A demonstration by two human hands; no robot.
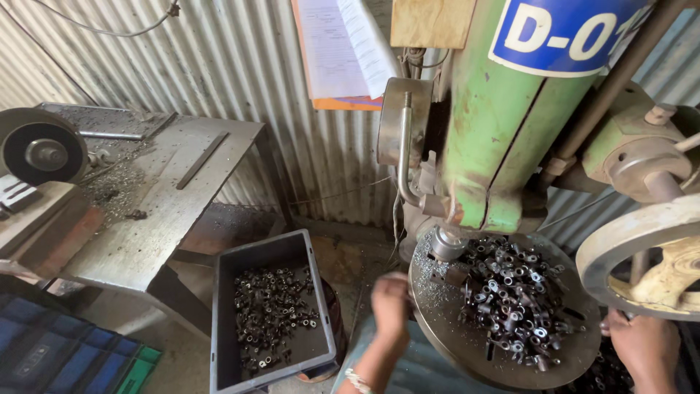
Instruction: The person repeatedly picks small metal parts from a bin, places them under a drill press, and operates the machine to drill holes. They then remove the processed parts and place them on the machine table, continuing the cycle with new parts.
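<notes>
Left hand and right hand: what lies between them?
In the head view, a pile of small metal parts on the round machine table lies between the left hand and right hand.

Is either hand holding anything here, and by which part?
Cannot tell. The blurred left hand is at the round table's rim; the right hand is below the handwheel.

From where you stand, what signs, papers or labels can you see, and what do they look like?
Blue label: top right, on the green machine column; rounded blue patch, white characters, white edge.
Paper sheets: top centre, hanging on the corrugated wall; white printed pages over an orange backing.
Brown board: beside the papers, plain, with no writing I can see.
</notes>
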